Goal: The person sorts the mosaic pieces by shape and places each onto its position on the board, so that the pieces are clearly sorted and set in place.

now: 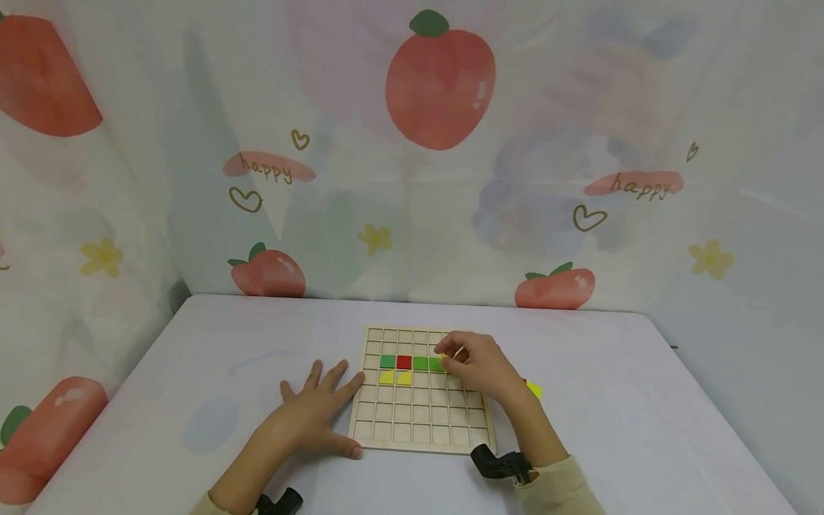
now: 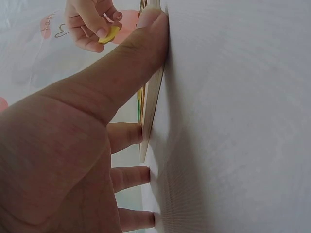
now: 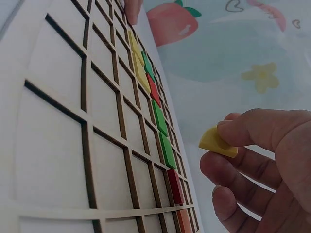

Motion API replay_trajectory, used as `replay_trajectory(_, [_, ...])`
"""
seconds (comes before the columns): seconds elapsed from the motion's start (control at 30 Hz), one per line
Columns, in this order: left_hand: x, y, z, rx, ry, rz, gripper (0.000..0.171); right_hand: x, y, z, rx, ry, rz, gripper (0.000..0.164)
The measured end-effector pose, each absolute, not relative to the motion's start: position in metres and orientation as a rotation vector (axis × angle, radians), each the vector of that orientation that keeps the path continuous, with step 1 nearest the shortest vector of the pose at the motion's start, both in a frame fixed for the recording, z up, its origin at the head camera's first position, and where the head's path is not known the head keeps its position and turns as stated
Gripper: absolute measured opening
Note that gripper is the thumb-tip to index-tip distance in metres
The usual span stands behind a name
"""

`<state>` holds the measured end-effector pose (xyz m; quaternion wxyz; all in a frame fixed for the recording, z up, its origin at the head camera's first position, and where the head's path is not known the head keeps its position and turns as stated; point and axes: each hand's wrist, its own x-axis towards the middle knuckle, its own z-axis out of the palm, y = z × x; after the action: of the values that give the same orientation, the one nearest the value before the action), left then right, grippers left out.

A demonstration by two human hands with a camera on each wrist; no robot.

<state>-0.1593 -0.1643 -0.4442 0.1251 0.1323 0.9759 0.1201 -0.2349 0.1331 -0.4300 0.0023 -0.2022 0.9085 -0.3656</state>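
Observation:
A square wooden grid board [image 1: 393,413] lies on the table, its raised strips making small cells. Spread flat, my left hand [image 1: 314,418] touches the board's left edge with thumb and index finger. Above the board's upper right part, my right hand [image 1: 483,365] pinches a small yellow tile [image 3: 214,143] with one rounded side, held off the grid. One row of cells holds a green tile [image 1: 388,362], a red tile [image 1: 404,362], more green tiles [image 1: 420,364], a dark red tile [image 3: 175,187] and an orange tile [image 3: 184,221]. Two yellow tiles [image 1: 386,377] occupy the row below.
Right of the board, a loose yellow piece [image 1: 534,390] and a bit of red show past my right forearm, which partly hides them. A printed cloth [image 1: 438,229] hangs behind the white table [image 1: 611,429].

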Motion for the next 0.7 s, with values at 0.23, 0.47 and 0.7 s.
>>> replay_trajectory(0.23, [-0.159, -0.165, -0.445, 0.372, 2.835, 0.358, 0.116, -0.233, 0.128, -0.434, -0.686, 2.841, -1.146, 0.011])
replay_trajectory(0.47, [-0.159, -0.165, -0.446, 0.380, 2.840, 0.347, 0.116, -0.231, 0.126, -0.438, -0.697, 2.832, -1.139, 0.011])
replay_trajectory(0.7, [-0.159, -0.165, -0.446, 0.381, 2.840, 0.354, 0.117, -0.227, 0.122, -0.437, -0.701, 2.816, -1.120, 0.012])
